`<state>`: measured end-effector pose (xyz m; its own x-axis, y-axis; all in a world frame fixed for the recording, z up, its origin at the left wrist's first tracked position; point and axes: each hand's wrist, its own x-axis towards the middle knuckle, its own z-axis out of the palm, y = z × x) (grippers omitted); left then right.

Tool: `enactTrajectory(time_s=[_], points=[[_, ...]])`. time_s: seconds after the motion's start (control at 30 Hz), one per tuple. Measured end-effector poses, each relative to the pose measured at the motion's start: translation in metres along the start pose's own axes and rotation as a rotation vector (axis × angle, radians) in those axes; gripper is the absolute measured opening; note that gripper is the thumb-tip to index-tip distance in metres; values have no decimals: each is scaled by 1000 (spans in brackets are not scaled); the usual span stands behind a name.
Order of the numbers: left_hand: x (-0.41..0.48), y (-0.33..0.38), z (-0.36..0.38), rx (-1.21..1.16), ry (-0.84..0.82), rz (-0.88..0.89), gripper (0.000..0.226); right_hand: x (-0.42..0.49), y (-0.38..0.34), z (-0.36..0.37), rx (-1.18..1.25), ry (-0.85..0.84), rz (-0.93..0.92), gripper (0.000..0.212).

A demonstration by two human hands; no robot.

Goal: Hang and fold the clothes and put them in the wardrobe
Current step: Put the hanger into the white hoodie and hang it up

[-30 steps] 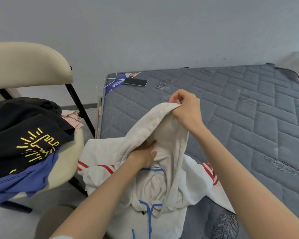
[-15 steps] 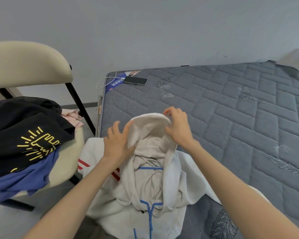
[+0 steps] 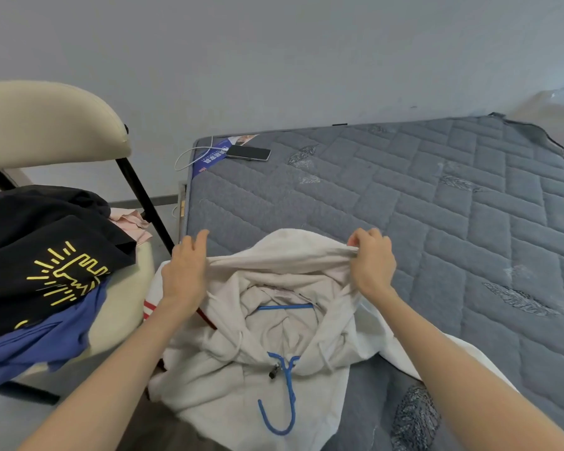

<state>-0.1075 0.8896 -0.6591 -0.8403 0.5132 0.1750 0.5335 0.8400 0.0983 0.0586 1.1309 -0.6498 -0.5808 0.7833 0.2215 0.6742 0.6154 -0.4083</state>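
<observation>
In the head view, the white hoodie (image 3: pixel 258 362) is lying on the mattress (image 3: pixel 437 222) with the blue hanger (image 3: pixel 285 385) already inside it. The left hand (image 3: pixel 184 271) and right hand (image 3: pixel 373 265) are pinching the hood's rim, fingers (image 3: pixel 355 245) closed on cloth. More clothes (image 3: pixel 46 255) are waiting on the chair (image 3: pixel 46 125); no wardrobe showing, so most work remains.

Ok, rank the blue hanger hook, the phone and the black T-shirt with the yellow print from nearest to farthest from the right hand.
From the right hand:
1. Blue hanger hook, below it, on the white hoodie.
2. Phone, at the mattress's far-left corner.
3. Black T-shirt, on the chair at far left.
</observation>
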Motion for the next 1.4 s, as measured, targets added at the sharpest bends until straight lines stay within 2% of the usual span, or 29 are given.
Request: enactTrajectory(time_s=[0.1, 0.17, 0.23, 0.3, 0.37, 0.4, 0.47, 0.57, 0.6, 0.67, 0.77, 0.83, 0.9, 0.97, 1.07, 1.13, 1.2, 1.27, 1.37, 1.4], points=[[-5, -2, 11, 21, -31, 60, 64, -8, 6, 7, -153, -54, -82, 25], [-7, 3, 16, -68, -124, 22, 54, -17, 9, 14, -131, -190, 28, 36], [-8, 8, 20, -251, -273, -124, 51, -25, 14, 17, 49, -323, 218, 51], [-12, 11, 26, -431, -378, -281, 66, -34, 19, 17, 297, -428, 388, 71], [-16, 12, 33, -571, -393, -400, 78, -42, 22, 17, 504, -518, 527, 87], [-17, 11, 35, -628, -386, -461, 80, -45, 23, 17, 540, -551, 576, 87], [-16, 8, 39, -725, -420, -581, 83, -48, 23, 18, 483, -566, 586, 68], [-14, 6, 36, -829, -513, -687, 97, -52, 22, 18, 335, -458, 456, 25], [-14, 7, 32, -836, -519, -681, 95, -52, 20, 17, 311, -432, 407, 21], [-13, 7, 31, -803, -465, -637, 81, -51, 16, 15, 340, -404, 359, 25], [-12, 8, 27, -738, -336, -540, 46, -44, 15, 10, 421, -375, 400, 20], [-11, 5, 24, -656, -266, -471, 40, -41, 22, 10, 456, -336, 465, 18], [-12, 2, 17, -563, -180, -407, 31, -41, 27, 7, 377, -274, 443, 15], [-16, -2, 13, -467, -101, -328, 33, -47, 32, 4, 246, -204, 363, 9], [-24, -7, 18, -347, -70, -207, 34, -60, 37, 6, 115, -155, 256, 27], [-28, -8, 21, -284, -155, -161, 35, -66, 39, 10, -15, -193, 158, 51], [-28, -6, 21, -210, -285, -106, 45, -65, 38, 13, -138, -240, 52, 63], [-26, -1, 19, -179, -279, -32, 57, -62, 34, 16, -190, -241, -81, 56], [-22, 10, 17, -208, -90, 154, 65, -54, 20, 16, -146, -203, -206, 33], [-20, 14, 17, -223, -75, 215, 64, -52, 14, 15, -133, -205, -235, 25]])
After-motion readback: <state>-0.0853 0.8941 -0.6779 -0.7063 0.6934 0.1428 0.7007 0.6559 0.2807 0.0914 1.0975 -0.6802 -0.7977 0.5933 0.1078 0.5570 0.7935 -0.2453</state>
